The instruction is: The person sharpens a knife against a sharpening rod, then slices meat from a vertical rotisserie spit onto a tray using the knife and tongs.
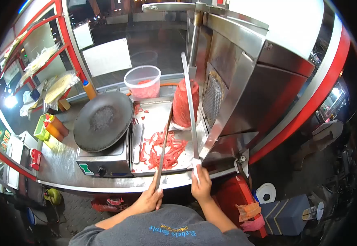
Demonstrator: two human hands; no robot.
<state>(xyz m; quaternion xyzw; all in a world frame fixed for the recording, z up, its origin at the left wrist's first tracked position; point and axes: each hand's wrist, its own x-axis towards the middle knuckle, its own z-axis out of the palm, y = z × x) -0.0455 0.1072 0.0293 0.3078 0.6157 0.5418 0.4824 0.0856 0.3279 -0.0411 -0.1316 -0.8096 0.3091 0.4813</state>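
Observation:
My right hand (201,182) is closed round the white handle of a long knife (191,102), its blade reaching up past the red meat stack (181,106). Closed on a long thin metal rod (163,153) is my left hand (149,198); the rod slants up toward the meat's left side. Whether the blade or the rod touches the meat, I cannot tell. Sliced red strips (166,151) lie in the metal tray (153,119) below the stack. A pair of metal tongs (138,143) rests at the tray's left side.
A black wok (103,121) sits on the stove (104,159) at left. Behind the tray stands a plastic tub (142,82). The metal grill housing (244,94) rises at right. Sauce bottles (54,127) stand at far left, with a red bin (236,197) below right.

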